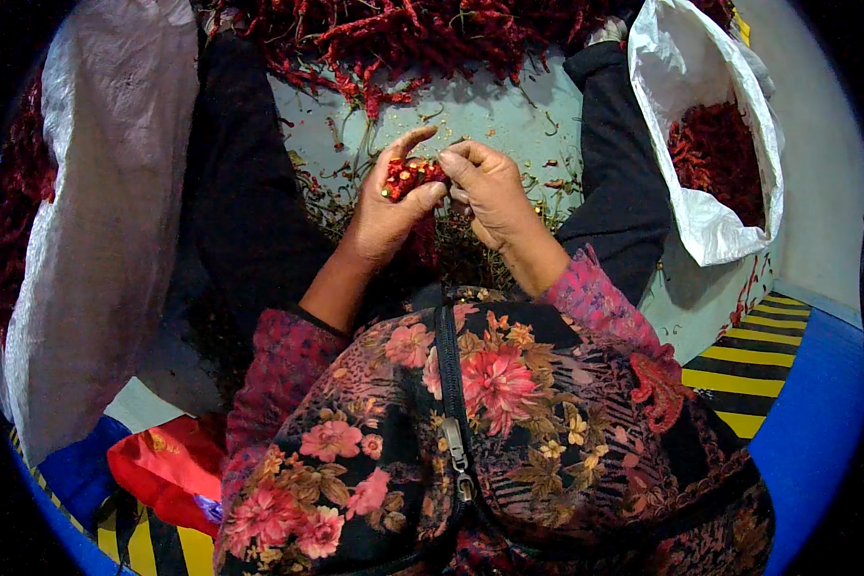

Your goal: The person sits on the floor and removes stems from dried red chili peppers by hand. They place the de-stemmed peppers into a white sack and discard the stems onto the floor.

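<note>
My left hand holds a small bunch of dried red chilies, its fingers and thumb curled round them. Pale, broken ends of the chilies face up. Against the right side of this bunch, the thumb and forefinger of my right hand pinch at a chili; the fingertips hide most of what lies between them. Below both hands, green and brown stems lie heaped between my legs. A big pile of long dried red chilies with stems spreads beyond my hands.
On the right stands an open white woven sack with red chilies inside. A tall white woven sack rises on the left, chilies beside it. A red bag lies lower left. Loose stems and seeds litter the pale floor. Yellow-black striped floor marking runs right.
</note>
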### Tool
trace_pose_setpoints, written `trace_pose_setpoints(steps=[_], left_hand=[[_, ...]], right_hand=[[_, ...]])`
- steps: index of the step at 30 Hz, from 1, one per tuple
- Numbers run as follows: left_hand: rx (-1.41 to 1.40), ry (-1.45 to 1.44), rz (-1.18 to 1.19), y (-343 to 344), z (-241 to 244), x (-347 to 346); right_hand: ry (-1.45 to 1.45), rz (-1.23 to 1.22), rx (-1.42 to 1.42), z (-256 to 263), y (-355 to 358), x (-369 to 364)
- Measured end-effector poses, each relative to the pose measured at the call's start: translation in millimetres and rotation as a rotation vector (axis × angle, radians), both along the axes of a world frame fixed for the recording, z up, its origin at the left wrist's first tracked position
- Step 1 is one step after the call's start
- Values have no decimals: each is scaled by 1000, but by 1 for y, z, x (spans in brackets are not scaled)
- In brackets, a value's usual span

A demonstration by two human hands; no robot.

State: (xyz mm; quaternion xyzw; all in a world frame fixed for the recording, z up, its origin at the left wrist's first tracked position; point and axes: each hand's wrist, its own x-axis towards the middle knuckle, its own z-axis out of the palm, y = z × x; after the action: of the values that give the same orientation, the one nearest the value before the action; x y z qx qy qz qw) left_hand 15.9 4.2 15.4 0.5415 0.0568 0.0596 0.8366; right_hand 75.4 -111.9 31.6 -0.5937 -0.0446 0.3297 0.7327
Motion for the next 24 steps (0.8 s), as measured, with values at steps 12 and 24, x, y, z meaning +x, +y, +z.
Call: trace_pose_setpoints(steps=[12,24], left_hand=[[-182,87,-84,5,-3,-4],[-280,450,100,-1,-29,1]], right_hand=[[280,-183,152,11,-5,18],[-1135,238,-855,-80,34,93]])
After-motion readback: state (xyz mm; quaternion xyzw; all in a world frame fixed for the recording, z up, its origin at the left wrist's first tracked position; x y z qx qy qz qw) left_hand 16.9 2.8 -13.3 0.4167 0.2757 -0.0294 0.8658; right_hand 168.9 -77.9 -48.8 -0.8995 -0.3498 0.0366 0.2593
